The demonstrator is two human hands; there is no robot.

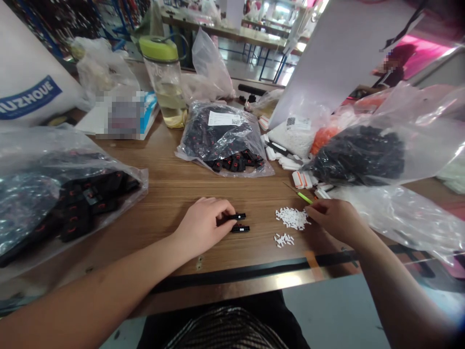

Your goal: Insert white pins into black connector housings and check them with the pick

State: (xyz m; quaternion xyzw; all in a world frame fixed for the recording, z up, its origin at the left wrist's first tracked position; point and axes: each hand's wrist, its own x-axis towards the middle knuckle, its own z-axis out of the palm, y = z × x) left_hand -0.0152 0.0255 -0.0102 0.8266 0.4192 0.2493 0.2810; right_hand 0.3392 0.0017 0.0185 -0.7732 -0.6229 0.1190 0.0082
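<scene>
Near the table's front, the fingers of my left hand (207, 225) close on a small black connector housing (239, 216) with a white spot on its side. A second black connector housing (241, 229) lies just in front of it, by my thumb, and shows white spots too. My right hand (336, 218) is at the right edge of a pile of small white pegs (290, 218). Its fingertips are pressed together; whether they hold a peg is too small to tell. A smaller group of white pegs (284, 240) lies nearer the table edge. A green-handled pick (304, 198) lies just beyond my right fingertips.
Open plastic bags of black connectors stand at left (87, 198) and centre back (221, 138). Farther right is another bag of black parts (359, 152), beside white orange-striped pieces (303, 180). A lime-lidded water bottle (165, 82) stands at the back. A person (394, 68) is at far right.
</scene>
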